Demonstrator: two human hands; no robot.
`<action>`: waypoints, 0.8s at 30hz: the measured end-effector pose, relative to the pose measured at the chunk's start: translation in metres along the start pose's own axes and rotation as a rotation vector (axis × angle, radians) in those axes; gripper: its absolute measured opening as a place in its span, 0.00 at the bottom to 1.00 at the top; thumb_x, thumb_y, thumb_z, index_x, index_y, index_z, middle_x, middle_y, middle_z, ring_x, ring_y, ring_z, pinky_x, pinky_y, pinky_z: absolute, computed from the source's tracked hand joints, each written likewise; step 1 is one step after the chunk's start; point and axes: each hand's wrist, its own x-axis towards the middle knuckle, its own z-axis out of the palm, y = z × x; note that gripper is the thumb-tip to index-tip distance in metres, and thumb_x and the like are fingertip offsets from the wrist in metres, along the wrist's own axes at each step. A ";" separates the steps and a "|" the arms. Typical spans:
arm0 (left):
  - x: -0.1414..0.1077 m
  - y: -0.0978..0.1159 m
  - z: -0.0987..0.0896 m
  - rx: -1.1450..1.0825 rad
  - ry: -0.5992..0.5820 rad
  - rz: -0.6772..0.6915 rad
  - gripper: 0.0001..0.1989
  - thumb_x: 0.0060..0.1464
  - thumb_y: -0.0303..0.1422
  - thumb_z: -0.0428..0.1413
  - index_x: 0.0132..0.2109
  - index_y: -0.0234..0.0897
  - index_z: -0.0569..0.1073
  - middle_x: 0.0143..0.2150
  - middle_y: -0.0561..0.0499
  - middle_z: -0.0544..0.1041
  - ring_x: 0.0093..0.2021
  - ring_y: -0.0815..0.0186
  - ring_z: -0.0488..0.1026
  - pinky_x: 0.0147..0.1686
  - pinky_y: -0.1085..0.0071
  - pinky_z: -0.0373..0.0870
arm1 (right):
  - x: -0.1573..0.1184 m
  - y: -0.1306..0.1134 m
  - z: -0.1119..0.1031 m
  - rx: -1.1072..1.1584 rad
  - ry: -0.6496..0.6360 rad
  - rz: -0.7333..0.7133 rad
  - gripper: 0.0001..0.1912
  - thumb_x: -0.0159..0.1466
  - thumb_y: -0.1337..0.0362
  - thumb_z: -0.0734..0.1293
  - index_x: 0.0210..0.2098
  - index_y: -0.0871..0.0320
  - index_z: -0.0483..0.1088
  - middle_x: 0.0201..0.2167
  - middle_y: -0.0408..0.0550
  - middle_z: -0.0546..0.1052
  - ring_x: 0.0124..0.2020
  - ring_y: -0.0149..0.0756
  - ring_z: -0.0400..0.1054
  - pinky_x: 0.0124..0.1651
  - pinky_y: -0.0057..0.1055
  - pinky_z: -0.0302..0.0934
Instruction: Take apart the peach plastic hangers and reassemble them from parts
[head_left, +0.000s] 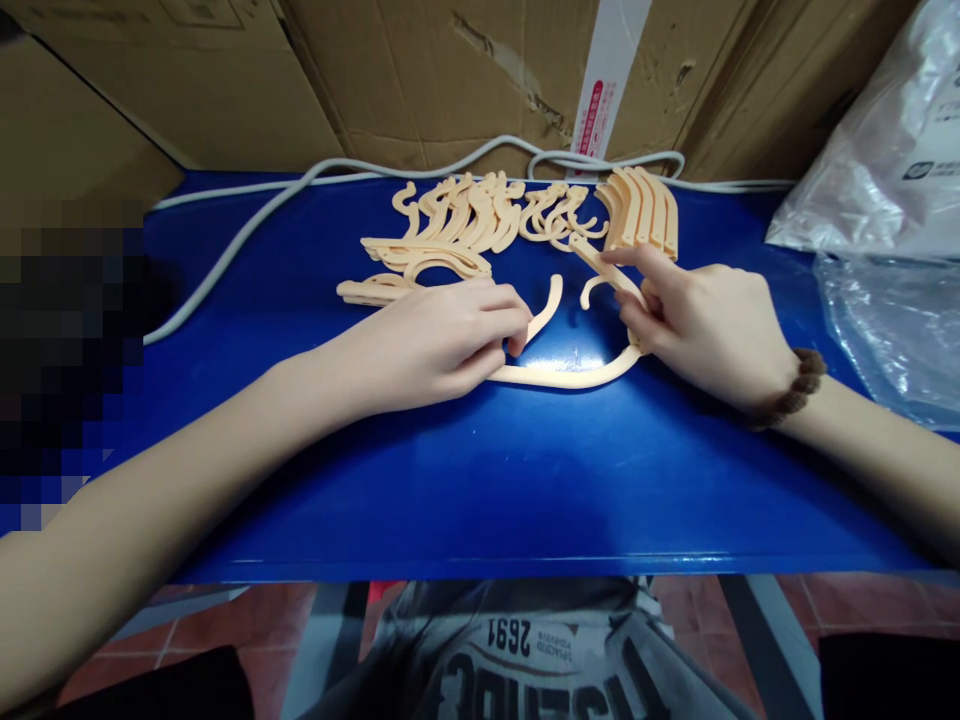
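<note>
Cream curved plastic pieces lie on the blue table. My left hand (457, 335) has its fingers bent together over the left part of a long curved piece (562, 378), beside a short curved piece (550, 305); what its fingertips grip is hidden. My right hand (675, 310) pinches the lower end of a straight arm piece (592, 260), where it meets the right end of the long curve. A small hook (592, 290) sticks out to the left of that hand.
Behind the hands are a row of S-shaped pieces (465, 210), a pile of hooks (555, 212) and stacked arms (641, 210). A white cable (255, 235) runs along cardboard boxes (420, 80). Plastic bags (877, 160) lie at the right.
</note>
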 end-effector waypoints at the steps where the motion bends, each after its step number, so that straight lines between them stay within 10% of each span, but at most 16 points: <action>1: 0.000 0.001 0.000 -0.001 -0.001 -0.001 0.10 0.66 0.26 0.47 0.41 0.37 0.73 0.49 0.46 0.79 0.48 0.59 0.76 0.45 0.65 0.67 | 0.000 0.000 0.001 -0.002 0.008 0.007 0.28 0.72 0.56 0.56 0.68 0.54 0.68 0.31 0.52 0.80 0.27 0.41 0.69 0.32 0.34 0.49; 8: 0.002 0.009 0.002 0.034 0.001 0.037 0.15 0.67 0.43 0.58 0.37 0.38 0.67 0.41 0.47 0.77 0.40 0.60 0.70 0.39 0.65 0.63 | -0.001 0.000 0.003 -0.010 0.072 0.015 0.27 0.71 0.56 0.57 0.66 0.55 0.70 0.29 0.51 0.79 0.27 0.41 0.70 0.30 0.32 0.48; 24: 0.003 0.011 0.002 0.065 -0.023 0.073 0.12 0.69 0.39 0.56 0.38 0.37 0.68 0.44 0.45 0.78 0.40 0.60 0.69 0.41 0.64 0.63 | -0.002 -0.003 -0.001 0.001 0.034 0.035 0.28 0.72 0.55 0.56 0.67 0.57 0.69 0.32 0.54 0.81 0.30 0.45 0.72 0.32 0.34 0.53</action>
